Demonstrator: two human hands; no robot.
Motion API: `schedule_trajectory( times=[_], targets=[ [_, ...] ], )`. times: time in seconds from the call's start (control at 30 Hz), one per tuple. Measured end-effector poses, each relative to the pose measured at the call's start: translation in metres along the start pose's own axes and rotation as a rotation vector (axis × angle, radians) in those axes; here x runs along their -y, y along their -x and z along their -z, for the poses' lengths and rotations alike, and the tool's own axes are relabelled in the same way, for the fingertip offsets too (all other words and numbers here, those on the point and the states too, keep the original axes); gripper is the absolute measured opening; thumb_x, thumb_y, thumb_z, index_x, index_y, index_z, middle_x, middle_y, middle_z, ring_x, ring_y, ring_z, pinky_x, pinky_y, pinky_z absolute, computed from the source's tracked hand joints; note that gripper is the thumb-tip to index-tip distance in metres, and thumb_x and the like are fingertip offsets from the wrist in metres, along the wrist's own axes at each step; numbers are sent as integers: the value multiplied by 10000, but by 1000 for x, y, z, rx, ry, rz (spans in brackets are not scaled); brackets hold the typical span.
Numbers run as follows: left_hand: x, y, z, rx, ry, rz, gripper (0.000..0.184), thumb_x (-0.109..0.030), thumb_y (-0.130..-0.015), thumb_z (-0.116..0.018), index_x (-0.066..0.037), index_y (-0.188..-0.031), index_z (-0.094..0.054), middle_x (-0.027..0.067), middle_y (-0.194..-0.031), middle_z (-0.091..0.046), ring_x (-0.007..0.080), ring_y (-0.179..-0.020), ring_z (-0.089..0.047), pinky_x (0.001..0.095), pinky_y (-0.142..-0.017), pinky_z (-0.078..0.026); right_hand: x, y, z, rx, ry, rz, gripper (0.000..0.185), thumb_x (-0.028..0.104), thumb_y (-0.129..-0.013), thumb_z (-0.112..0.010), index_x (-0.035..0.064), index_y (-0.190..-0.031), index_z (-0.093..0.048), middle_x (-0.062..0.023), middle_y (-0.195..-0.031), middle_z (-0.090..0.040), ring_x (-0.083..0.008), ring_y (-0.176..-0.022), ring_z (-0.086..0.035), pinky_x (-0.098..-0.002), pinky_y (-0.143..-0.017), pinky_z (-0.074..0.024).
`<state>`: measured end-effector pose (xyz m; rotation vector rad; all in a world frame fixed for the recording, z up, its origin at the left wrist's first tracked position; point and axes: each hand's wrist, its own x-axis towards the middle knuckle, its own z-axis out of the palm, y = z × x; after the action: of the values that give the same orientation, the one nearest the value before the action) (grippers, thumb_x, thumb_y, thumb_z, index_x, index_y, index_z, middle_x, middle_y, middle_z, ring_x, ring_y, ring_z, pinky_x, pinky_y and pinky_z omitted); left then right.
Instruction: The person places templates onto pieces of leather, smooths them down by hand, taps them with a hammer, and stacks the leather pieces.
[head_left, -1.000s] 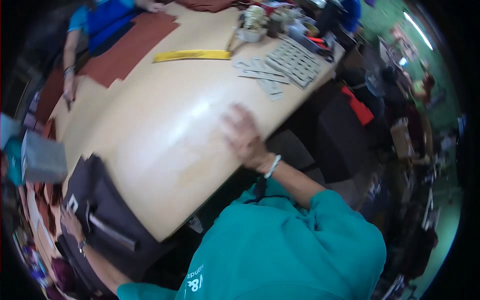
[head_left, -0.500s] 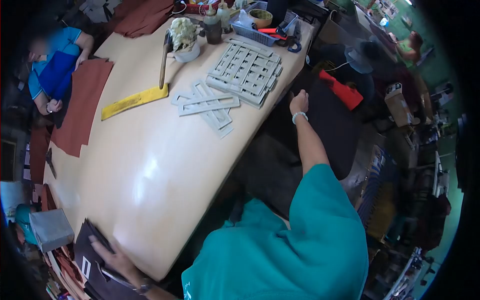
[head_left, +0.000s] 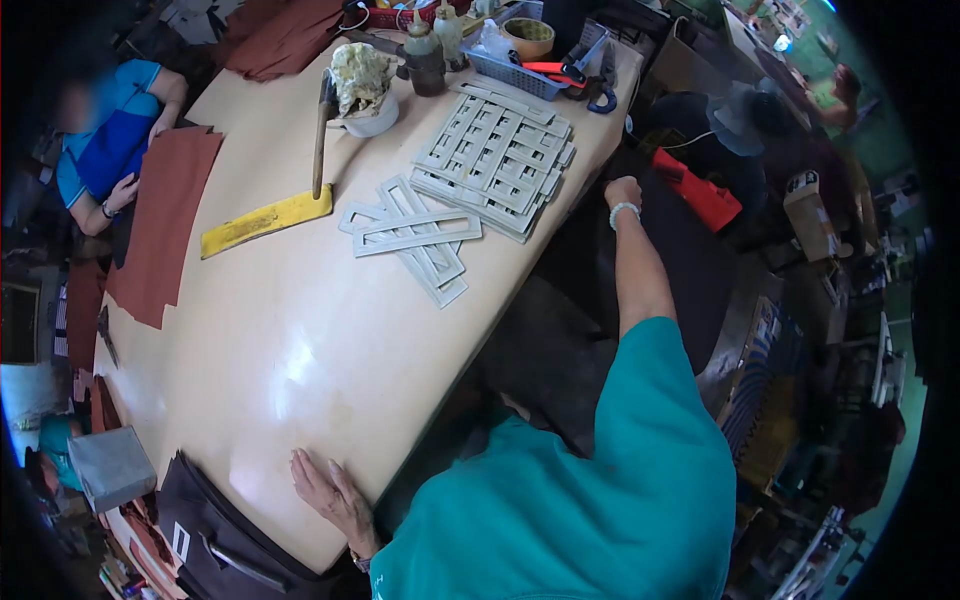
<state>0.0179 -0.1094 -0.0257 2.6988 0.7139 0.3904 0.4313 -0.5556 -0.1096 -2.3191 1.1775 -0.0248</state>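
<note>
My left hand (head_left: pixel 335 500) lies flat on the table near its front corner, fingers stretched out and holding nothing. Left of it, a dark brown piece of material (head_left: pixel 225 520) bears a small white rectangular frame (head_left: pixel 181 541) and a metal bar-like tool (head_left: pixel 240 565). Off the table's right side, my right hand (head_left: pixel 622 192), with a beaded bracelet, is closed at the upper edge of a large dark brown sheet (head_left: pixel 675 265). The fingers' grip is partly hidden.
On the table (head_left: pixel 330 360) are stacked pale slotted templates (head_left: pixel 495 155), loose frame templates (head_left: pixel 420 235), a yellow spreader (head_left: pixel 265 222), a glue-crusted pot (head_left: pixel 365 90) and a tool basket (head_left: pixel 520 75). A co-worker (head_left: pixel 120 140) handles reddish-brown material (head_left: pixel 165 225) across the table.
My left hand has moved right, off the dark brown piece and onto the bare table. My right hand stays closed beside the dark sheet. The view has shifted slightly.
</note>
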Motion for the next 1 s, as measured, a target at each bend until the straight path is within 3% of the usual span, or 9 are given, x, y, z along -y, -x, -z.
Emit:
schedule_trajectory(
  times=[0.17,0.27,0.43,0.6,0.63,0.73,0.8,0.9,1.0],
  targets=[
    [-1,-1,0,-5,-3,-9,459,-197,-931,-453,40,-1318,-385,224,-1378,-356,378,-1260,-325,456,-1042,-238,-36,-53,-28,-33,-306,-148,323,161,-732,-645,-39,-985,-637,-187,-1099,-622,-342,-1002,-606,-347,-868,-482],
    [-3,0,2,-1,-13,-6,443,-193,-929,-458,39,-1304,-405,225,-1377,-355,379,-1257,-328,459,-1038,-240,-52,-51,-25,112,-537,-51,279,167,-739,-703,7,-957,-638,-143,-967,-625,-297,-927,-600,-501,-831,-446],
    [1,1,-1,-19,-37,-35,428,-191,-928,-467,31,-1292,-425,226,-1372,-358,384,-1252,-331,469,-1032,-241,-70,-29,7,199,-860,-118,342,278,-818,-625,45,-1067,-595,-121,-1166,-534,-314,-1081,-492,-503,-854,-428],
    [4,1,-3,-21,-69,-64,436,-205,-929,-471,27,-1296,-423,226,-1375,-353,389,-1252,-329,472,-1027,-243,-118,-17,54,76,-989,-5,321,228,-884,-570,65,-1157,-522,-75,-1017,-581,-211,-874,-572,-393,-747,-460],
    [5,1,-4,-26,-78,-77,438,-208,-929,-473,26,-1296,-423,226,-1376,-351,388,-1251,-329,473,-1026,-245,-116,2,76,97,-1074,49,300,246,-882,-579,106,-1139,-511,-39,-986,-596,-167,-833,-564,-408,-814,-426],
    [0,-2,0,9,-95,-44,458,-220,-927,-482,18,-1311,-406,224,-1382,-345,382,-1270,-314,469,-1039,-237,-87,63,142,274,-1298,118,365,202,-880,-587,55,-1206,-516,-44,-1068,-590,-156,-942,-565,-333,-861,-428],
    [-7,-9,-3,32,130,-28,477,-227,-926,-484,18,-1324,-387,222,-1387,-340,372,-1286,-300,461,-1057,-221,-43,113,172,199,-1161,462,446,169,-879,-582,-23,-1264,-461,-76,-1128,-571,-142,-1001,-558,-279,-863,-428],
    [-31,-33,-5,78,409,-65,507,-227,-934,-445,31,-1356,-332,200,-1416,-315,322,-1333,-256,405,-1100,-173,43,240,211,569,-1186,817,388,94,-828,-614,-47,-1176,-513,-63,-1110,-567,-151,-1023,-542,-266,-924,-392],
    [-67,-56,10,47,659,-169,532,-268,-954,-361,32,-1385,-272,192,-1452,-258,307,-1359,-213,372,-1109,-156,115,321,161,397,-882,1664,418,36,-785,-582,2,-1195,-505,-134,-1074,-572,-246,-978,-564,-329,-875,-437]
  ],
)
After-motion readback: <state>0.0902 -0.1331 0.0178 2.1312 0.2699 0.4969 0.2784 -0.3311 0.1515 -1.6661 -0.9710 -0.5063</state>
